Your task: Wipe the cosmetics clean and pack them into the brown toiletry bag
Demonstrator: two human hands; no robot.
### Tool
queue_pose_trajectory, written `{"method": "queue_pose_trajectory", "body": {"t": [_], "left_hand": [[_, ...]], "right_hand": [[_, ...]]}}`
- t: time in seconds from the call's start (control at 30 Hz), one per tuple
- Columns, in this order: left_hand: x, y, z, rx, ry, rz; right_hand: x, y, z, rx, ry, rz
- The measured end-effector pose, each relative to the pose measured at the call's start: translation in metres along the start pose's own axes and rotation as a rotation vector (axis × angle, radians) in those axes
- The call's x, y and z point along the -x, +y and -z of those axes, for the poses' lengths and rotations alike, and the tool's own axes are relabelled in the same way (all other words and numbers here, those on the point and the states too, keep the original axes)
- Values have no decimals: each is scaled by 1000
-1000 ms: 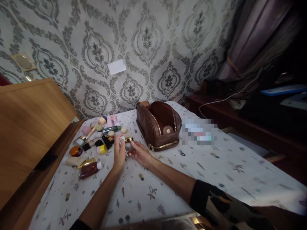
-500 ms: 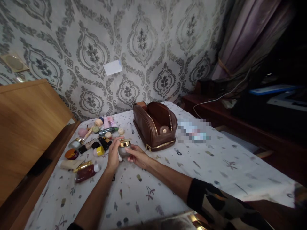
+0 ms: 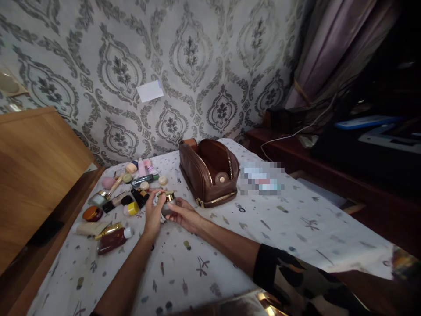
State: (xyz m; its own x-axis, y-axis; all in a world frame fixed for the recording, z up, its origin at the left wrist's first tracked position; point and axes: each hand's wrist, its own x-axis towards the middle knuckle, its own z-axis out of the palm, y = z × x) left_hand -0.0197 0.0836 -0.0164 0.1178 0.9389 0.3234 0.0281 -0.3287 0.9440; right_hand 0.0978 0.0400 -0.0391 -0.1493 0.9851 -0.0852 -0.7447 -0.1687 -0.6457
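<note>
A glass cosmetic jar (image 3: 168,208) with a shiny gold lid is held between my hands, in front of the brown bag. My right hand (image 3: 184,215) grips it from the right, thumb across its front. From the left, my left hand (image 3: 153,216) presses a crumpled white tissue (image 3: 163,218) against the jar; part of the tissue shows above the fingers too. The brown leather toiletry bag (image 3: 208,175) stands unzipped with its top gaping. Left of my hands lie a yellow-capped bottle (image 3: 132,208), black tubes (image 3: 140,197) and a dark red bottle (image 3: 112,241).
More cosmetics lie at the left, among them an amber-lidded jar (image 3: 92,213), a second gold-lidded jar (image 3: 98,197) and a pink sponge (image 3: 108,182). A wooden panel (image 3: 39,158) rises at the left edge. A blurred-out item (image 3: 262,178) lies right of the bag on the patterned sheet (image 3: 263,228).
My left fingers and the tissue have moved up along the jar's side near the lid. The jar stays between both hands, and the whole view has shifted slightly.
</note>
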Motion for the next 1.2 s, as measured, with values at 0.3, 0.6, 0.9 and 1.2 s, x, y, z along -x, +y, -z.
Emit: {"method": "queue_pose_trajectory", "body": {"t": [0.3, 0.6, 0.9, 1.2], "left_hand": [[-3, 0, 3, -14, 47, 32], [-4, 2, 3, 124, -2, 177], [-13, 6, 15, 136, 210, 86], [-16, 31, 30, -234, -477, 18]], "right_hand": [[0, -2, 1, 96, -75, -18], [3, -4, 0, 120, -184, -88], [3, -3, -3, 146, -149, -77], [4, 1, -5, 409, -97, 87]]}}
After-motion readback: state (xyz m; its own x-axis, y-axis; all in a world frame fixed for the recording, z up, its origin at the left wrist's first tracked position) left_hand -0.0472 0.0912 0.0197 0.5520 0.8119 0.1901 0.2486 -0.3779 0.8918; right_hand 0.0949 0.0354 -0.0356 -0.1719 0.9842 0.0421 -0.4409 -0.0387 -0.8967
